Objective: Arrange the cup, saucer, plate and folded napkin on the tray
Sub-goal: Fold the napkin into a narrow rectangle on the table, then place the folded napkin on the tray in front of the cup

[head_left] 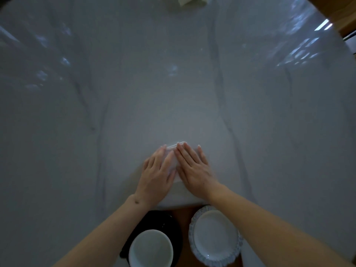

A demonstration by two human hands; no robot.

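While flat beneath both hands: white folded paper napkin (174,164), left hand (157,173) and right hand (194,168) outstretched, pressing, on pale marbled table (173,83).

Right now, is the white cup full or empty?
Empty: the white cup stands upright on the black saucer, its bare pale inside showing.
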